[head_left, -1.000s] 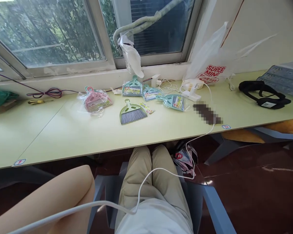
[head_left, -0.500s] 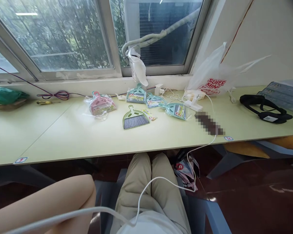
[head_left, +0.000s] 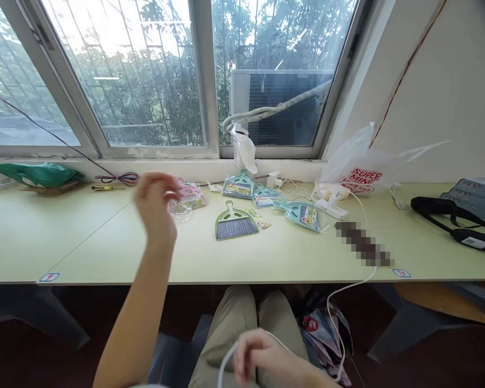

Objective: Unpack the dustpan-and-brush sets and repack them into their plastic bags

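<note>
My left hand (head_left: 156,202) is raised above the table, blurred, with loosely bent fingers apart and nothing visible in them. Behind it, partly covered, lies a pink mini dustpan and brush set (head_left: 192,195) in clear wrap. My right hand (head_left: 262,353) is low over my lap, its fingers curled and smeared beside a white cable (head_left: 226,360). Whether it grips the cable cannot be made out. An unwrapped green dustpan with a grey-bristled brush (head_left: 236,227) lies mid-table, next to a small printed card (head_left: 258,218).
Wrapped blue-green dustpan sets (head_left: 238,186) lie farther back and to the right. A white power strip (head_left: 330,209), a plastic bag (head_left: 359,175), a pixelated dark object (head_left: 364,243) and a black head strap (head_left: 455,221) are on the right. The white cable hangs over the table (head_left: 105,264) edge.
My left arm has swung up from the lower left to above the table. My right hand has come into view over my lap. The view has tilted upward.
</note>
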`<state>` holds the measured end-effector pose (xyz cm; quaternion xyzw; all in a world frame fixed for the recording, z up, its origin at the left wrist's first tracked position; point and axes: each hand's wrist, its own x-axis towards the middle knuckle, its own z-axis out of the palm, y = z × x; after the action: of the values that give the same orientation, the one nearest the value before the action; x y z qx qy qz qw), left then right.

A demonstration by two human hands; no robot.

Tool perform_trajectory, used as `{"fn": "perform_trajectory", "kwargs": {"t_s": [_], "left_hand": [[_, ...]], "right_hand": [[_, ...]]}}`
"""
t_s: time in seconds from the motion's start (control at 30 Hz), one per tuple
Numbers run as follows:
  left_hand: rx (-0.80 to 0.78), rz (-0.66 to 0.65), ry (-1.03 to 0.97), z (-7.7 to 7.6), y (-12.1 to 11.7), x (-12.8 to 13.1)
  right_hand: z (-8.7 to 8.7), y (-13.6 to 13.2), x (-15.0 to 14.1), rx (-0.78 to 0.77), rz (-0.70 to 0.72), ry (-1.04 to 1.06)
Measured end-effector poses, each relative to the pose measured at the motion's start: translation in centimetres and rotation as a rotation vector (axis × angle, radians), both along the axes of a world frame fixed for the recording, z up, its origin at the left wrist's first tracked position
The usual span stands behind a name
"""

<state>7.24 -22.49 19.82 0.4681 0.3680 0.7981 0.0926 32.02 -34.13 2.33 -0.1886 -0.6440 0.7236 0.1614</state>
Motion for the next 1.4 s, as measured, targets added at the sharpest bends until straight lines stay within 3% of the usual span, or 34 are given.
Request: {"fn": "perform_trajectory", "kwargs": {"t_s": [0.03, 0.17, 0.23, 0.27, 0.33, 0.43, 0.53, 0.57, 0.63, 0.8, 0.9, 1.07, 1.27, 1.4], "left_hand": [[-0.072, -0.015, 0.040, -1.1, 1.9, 0.1], [-0.492, -0.009, 0.381, -7.2, 10.7, 0.2], [-0.699, 0.011, 0.543, -10.2, 14.1, -0.2], [-0.789, -0.002, 0.615, -11.5, 15.4, -0.5], [-0.886, -0.038, 0.692, -13.7, 17.3, -1.1], [-0.945, -0.188, 0.660, -15.9, 19.2, -1.6], [-0.876, -0.323, 0.575, -17.4, 20.6, -1.7], [-0.848, -0.359, 0.561, -17.8, 20.9, -1.6], [-0.805, -0.423, 0.541, -18.4, 21.3, -1.5], [-0.823, -0.491, 0.441, -18.7, 20.8, -1.2], [-0.799, -0.534, 0.326, -18.4, 20.0, -0.7], [-0.837, -0.684, 0.000, -17.4, 18.3, 0.2], [-1.031, -0.990, 0.028, -17.0, 16.7, -0.2], [-0.954, -1.001, -0.043, -17.3, 17.1, -0.2]], "right_hand": [[-0.4, 2.1, -0.8, 0.181, -0.035, -0.022], [-1.6, 9.0, -2.3, 1.164, -0.204, -0.154], [-1.4, 12.1, -2.2, 1.457, -0.375, -0.178], [-1.1, 13.6, -2.1, 1.525, -0.551, -0.198], [0.3, 17.0, -1.8, 1.515, -0.946, -0.258], [2.6, 23.0, -1.3, 1.287, -1.428, -0.299], [3.1, 29.2, -0.6, 1.064, -1.670, -0.309], [2.8, 31.0, -0.3, 0.977, -1.670, -0.346], [1.5, 33.6, 0.0, 0.897, -1.513, -0.430], [-2.2, 35.6, -0.1, 1.115, -1.033, -0.617], [-3.3, 35.5, -0.1, 1.105, -0.842, -0.653], [-3.3, 35.2, 0.6, 0.979, -0.850, -0.665], [-2.4, 34.9, 1.7, 0.788, -0.967, -0.627], [-2.4, 35.1, 2.5, 0.731, -0.900, -0.607]]}}
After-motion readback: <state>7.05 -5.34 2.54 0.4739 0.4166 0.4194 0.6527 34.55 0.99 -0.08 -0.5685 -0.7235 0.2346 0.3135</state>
